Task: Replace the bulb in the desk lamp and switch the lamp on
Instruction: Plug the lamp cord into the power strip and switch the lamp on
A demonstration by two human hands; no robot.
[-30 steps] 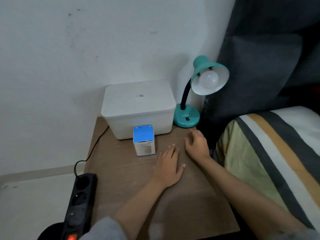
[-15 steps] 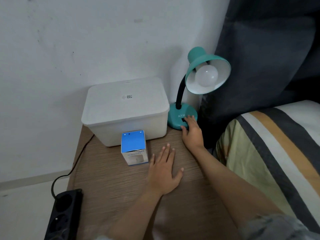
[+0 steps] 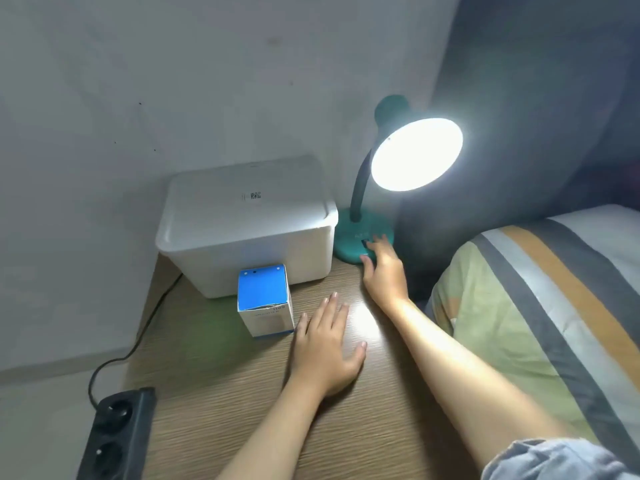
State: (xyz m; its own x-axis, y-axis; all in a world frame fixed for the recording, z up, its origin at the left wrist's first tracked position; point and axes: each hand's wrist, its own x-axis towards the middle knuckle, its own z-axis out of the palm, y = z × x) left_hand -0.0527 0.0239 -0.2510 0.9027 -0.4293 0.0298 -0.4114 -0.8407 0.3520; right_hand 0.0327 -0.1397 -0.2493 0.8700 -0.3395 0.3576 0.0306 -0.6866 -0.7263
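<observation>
A teal desk lamp (image 3: 349, 240) stands at the back right of the wooden bedside table (image 3: 242, 410). Its shade (image 3: 415, 154) glows bright white, so the bulb inside is lit and lost in the glare. My right hand (image 3: 384, 271) rests on the lamp's round base, fingertips on the switch at its front. My left hand (image 3: 325, 348) lies flat on the table, palm down, fingers apart, holding nothing. A blue and white bulb box (image 3: 265, 301) stands just left of that hand.
A closed white plastic bin (image 3: 246, 223) sits against the wall left of the lamp. A black power strip (image 3: 114, 438) lies at the table's left edge, its cable running to the wall. A striped pillow (image 3: 540, 306) lies to the right.
The lamp has gone from dark to lit. My right hand slid forward from the table onto the lamp base and its switch. My left hand stayed flat.
</observation>
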